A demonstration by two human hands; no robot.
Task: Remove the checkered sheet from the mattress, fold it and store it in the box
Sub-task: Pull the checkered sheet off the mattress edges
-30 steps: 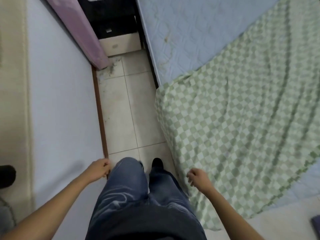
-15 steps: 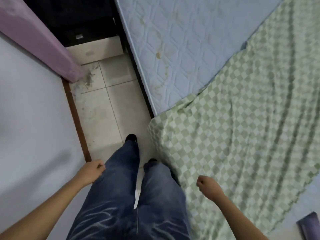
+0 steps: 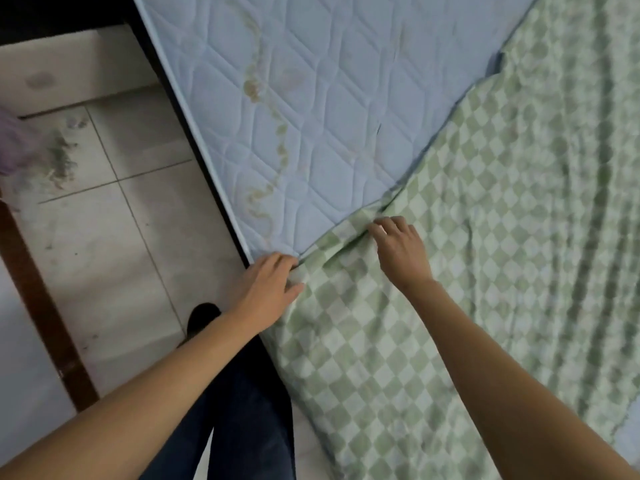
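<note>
The green-and-white checkered sheet (image 3: 467,271) covers the right and lower part of the pale blue quilted mattress (image 3: 311,116) and hangs over its near side. Its upper edge runs diagonally, leaving the stained upper-left of the mattress bare. My left hand (image 3: 268,289) grips the sheet's corner at the mattress edge, thumb on top of the cloth. My right hand (image 3: 398,251) pinches the sheet's edge a little further right, fingers curled at a small raised fold. No box is in view.
A narrow strip of tiled floor (image 3: 121,237) runs between the dark bed frame and a white wall with a brown skirting board (image 3: 41,306). My legs and one dark shoe (image 3: 202,318) stand there. A cream drawer front (image 3: 69,71) is at the far end.
I have stepped forward and leaned over the bed. Both hands rose from beside my legs and reached the sheet's upper edge, taking hold of it near the mattress side.
</note>
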